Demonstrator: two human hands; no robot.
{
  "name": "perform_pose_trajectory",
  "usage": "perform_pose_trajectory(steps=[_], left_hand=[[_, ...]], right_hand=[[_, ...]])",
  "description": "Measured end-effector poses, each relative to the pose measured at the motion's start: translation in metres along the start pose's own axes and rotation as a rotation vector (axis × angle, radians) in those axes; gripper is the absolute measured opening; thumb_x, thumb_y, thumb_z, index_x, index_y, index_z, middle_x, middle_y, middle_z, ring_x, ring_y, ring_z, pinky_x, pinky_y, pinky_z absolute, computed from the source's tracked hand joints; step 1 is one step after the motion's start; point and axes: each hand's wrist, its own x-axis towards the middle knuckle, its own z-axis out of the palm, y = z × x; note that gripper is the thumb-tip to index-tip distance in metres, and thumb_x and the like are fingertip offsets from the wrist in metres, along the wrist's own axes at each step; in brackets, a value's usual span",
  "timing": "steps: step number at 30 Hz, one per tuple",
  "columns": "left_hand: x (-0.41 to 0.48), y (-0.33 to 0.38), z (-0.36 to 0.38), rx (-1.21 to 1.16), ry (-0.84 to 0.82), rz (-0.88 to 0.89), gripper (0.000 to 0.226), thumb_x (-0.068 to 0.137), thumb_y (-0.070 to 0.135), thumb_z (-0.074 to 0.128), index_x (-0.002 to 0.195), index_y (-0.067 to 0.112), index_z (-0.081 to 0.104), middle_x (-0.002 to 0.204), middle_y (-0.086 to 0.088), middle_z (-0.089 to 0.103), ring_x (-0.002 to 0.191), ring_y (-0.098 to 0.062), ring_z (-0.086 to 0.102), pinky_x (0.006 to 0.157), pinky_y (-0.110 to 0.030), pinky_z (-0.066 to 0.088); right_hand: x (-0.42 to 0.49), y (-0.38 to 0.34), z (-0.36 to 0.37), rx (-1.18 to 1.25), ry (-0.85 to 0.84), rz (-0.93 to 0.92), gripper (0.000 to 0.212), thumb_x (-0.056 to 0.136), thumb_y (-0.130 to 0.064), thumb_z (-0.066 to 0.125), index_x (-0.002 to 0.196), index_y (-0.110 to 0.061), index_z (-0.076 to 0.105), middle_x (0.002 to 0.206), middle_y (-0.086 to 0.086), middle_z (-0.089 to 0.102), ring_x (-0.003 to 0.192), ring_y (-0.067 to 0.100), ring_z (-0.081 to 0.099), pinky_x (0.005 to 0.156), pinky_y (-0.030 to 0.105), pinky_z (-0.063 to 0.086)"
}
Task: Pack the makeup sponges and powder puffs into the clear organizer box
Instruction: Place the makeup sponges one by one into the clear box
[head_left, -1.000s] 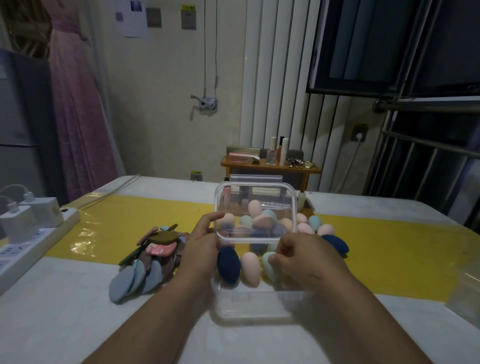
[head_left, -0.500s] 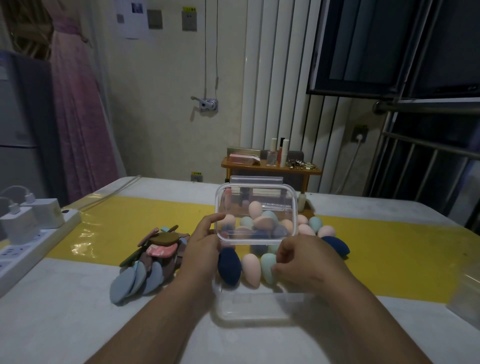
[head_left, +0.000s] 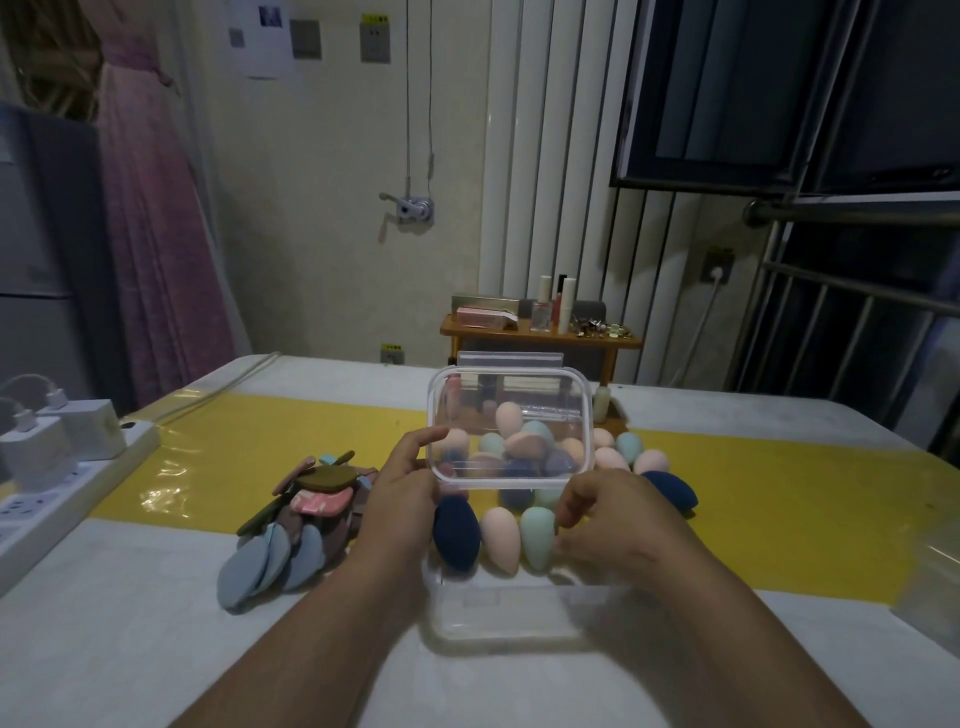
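A clear organizer box (head_left: 506, 623) sits on the table close to me. Its clear lid (head_left: 511, 395) is raised upright beyond it, with my left hand (head_left: 402, 488) gripping the lid's left edge. Three egg-shaped sponges stand in a row at the box's far side: navy (head_left: 456, 532), pink (head_left: 500, 540) and teal (head_left: 537, 538). I cannot tell whether they are inside the box. My right hand (head_left: 610, 519) pinches the teal sponge's right side. Several more sponges (head_left: 613, 457) lie behind the lid. A pile of flat powder puffs (head_left: 306, 519) lies to the left.
A white power strip with chargers (head_left: 57, 462) lies along the table's left edge. A clear plastic item (head_left: 930, 587) sits at the right edge. A yellow runner (head_left: 805, 493) crosses the table. Behind the table stands a small wooden shelf (head_left: 540, 338) with cosmetics.
My right hand has come off the lid's lower right corner and dropped down to the teal sponge. My left hand still holds the lid upright.
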Motion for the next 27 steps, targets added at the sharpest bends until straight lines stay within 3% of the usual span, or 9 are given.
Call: perform_pose_trajectory(steps=[5, 10, 13, 15, 21, 27], left_hand=[[0.000, 0.001, 0.000, -0.001, 0.000, -0.006, 0.050, 0.088, -0.006, 0.042, 0.095, 0.035, 0.069, 0.101, -0.007, 0.065, 0.077, -0.023, 0.057, 0.051, -0.025, 0.045], [-0.001, 0.003, 0.000, 0.006, 0.002, -0.006, 0.049, 0.089, -0.007, 0.041, 0.099, 0.033, 0.067, 0.095, -0.005, 0.064, 0.075, -0.021, 0.057, 0.050, -0.024, 0.045], [-0.002, 0.002, 0.000, 0.011, 0.011, -0.009, 0.050, 0.088, -0.007, 0.040, 0.099, 0.033, 0.068, 0.097, -0.007, 0.064, 0.074, -0.020, 0.056, 0.049, -0.024, 0.046], [-0.003, 0.002, 0.001, -0.002, 0.012, -0.018, 0.050, 0.087, -0.006, 0.041, 0.099, 0.034, 0.068, 0.102, -0.008, 0.065, 0.078, -0.023, 0.057, 0.055, -0.028, 0.047], [-0.004, 0.004, 0.003, -0.018, 0.015, -0.022, 0.050, 0.088, -0.007, 0.039, 0.103, 0.031, 0.067, 0.097, -0.007, 0.065, 0.071, -0.019, 0.057, 0.045, -0.023, 0.045], [-0.003, 0.003, 0.002, 0.000, 0.022, -0.026, 0.052, 0.086, -0.007, 0.039, 0.105, 0.032, 0.067, 0.099, -0.006, 0.065, 0.074, -0.020, 0.058, 0.047, -0.023, 0.046]], right_hand=[[0.003, 0.010, -0.004, 0.169, 0.126, -0.047, 0.016, 0.083, -0.016, 0.071, 0.073, -0.028, 0.067, 0.080, -0.012, 0.066, 0.075, 0.005, 0.059, 0.058, 0.016, 0.042], [0.018, 0.033, -0.008, 0.371, 0.358, -0.032, 0.023, 0.080, -0.003, 0.065, 0.073, -0.025, 0.062, 0.080, -0.005, 0.065, 0.079, 0.021, 0.057, 0.060, 0.029, 0.040], [0.029, 0.051, -0.005, 0.269, 0.480, 0.086, 0.014, 0.087, -0.010, 0.060, 0.092, -0.022, 0.065, 0.098, 0.001, 0.065, 0.091, 0.024, 0.057, 0.066, 0.031, 0.044], [0.034, 0.062, -0.002, 0.110, 0.529, 0.163, 0.027, 0.087, -0.009, 0.059, 0.111, -0.021, 0.066, 0.112, 0.006, 0.064, 0.104, 0.030, 0.054, 0.079, 0.037, 0.049], [0.040, 0.074, 0.010, -0.048, 0.426, 0.268, 0.050, 0.087, -0.004, 0.059, 0.134, -0.018, 0.055, 0.128, 0.010, 0.056, 0.113, 0.034, 0.051, 0.089, 0.040, 0.048], [0.044, 0.077, 0.013, -0.065, 0.386, 0.310, 0.041, 0.093, -0.009, 0.059, 0.134, -0.018, 0.058, 0.125, 0.012, 0.046, 0.101, 0.033, 0.055, 0.075, 0.031, 0.040]])
